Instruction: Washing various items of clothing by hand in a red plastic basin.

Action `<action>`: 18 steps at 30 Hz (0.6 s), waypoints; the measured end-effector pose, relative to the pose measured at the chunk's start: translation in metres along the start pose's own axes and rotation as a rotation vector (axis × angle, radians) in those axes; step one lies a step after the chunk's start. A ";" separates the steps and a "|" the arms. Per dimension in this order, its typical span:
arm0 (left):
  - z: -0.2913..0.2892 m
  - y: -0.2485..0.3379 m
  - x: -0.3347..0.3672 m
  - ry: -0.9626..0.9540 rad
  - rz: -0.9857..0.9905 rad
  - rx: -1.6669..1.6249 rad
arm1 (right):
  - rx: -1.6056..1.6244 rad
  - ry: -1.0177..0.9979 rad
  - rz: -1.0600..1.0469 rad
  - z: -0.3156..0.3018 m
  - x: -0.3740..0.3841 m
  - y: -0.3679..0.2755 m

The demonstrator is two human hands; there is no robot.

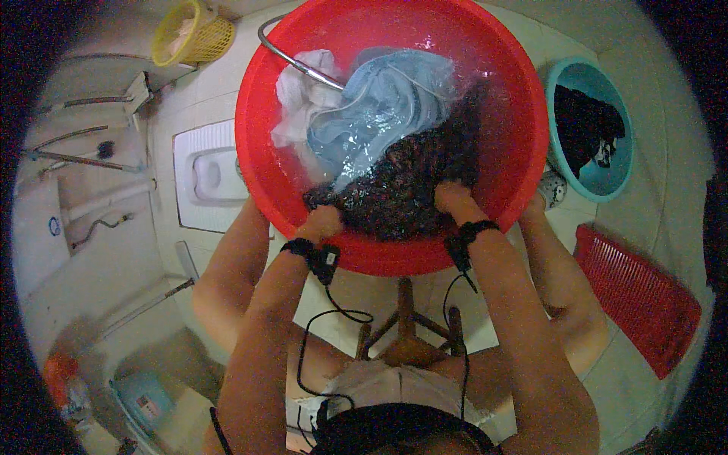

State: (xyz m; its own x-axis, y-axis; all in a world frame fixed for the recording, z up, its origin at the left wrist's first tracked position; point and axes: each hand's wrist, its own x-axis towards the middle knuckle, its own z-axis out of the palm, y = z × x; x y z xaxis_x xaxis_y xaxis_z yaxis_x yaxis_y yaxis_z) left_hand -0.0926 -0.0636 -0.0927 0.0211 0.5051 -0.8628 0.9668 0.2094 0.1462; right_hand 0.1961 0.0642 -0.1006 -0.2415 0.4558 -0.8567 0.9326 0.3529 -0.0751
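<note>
A large red basin holds water and wet laundry in front of me. My left hand is closed on the near left edge of a dark, patterned garment. At the garment's right side my right hand grips it too, fingers curled into the cloth. Beyond it a light blue garment floats, partly under water. White cloth lies at the basin's left. A metal shower hose hangs over the far left rim and ends at the blue garment.
To the right, a turquoise basin holds black clothing. A red ribbed washboard rests on the right. On the left are a squat toilet and a yellow basket. A wooden stool stands below the red basin.
</note>
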 end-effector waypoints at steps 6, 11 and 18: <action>0.012 0.024 0.007 0.064 0.207 -0.114 | 0.418 -0.034 -0.145 -0.013 -0.026 0.005; 0.025 0.038 0.005 0.126 0.349 -0.311 | 0.232 0.186 -0.036 0.039 -0.026 -0.023; 0.023 0.041 -0.017 0.097 0.397 -0.401 | 0.260 -0.011 -0.274 0.041 -0.019 -0.026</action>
State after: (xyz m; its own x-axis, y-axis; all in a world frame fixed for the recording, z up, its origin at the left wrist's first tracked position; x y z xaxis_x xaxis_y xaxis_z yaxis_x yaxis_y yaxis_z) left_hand -0.0470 -0.0828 -0.0833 0.3213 0.6808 -0.6582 0.7167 0.2794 0.6389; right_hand 0.1878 0.0133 -0.1036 -0.4898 0.3642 -0.7921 0.8711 0.2410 -0.4278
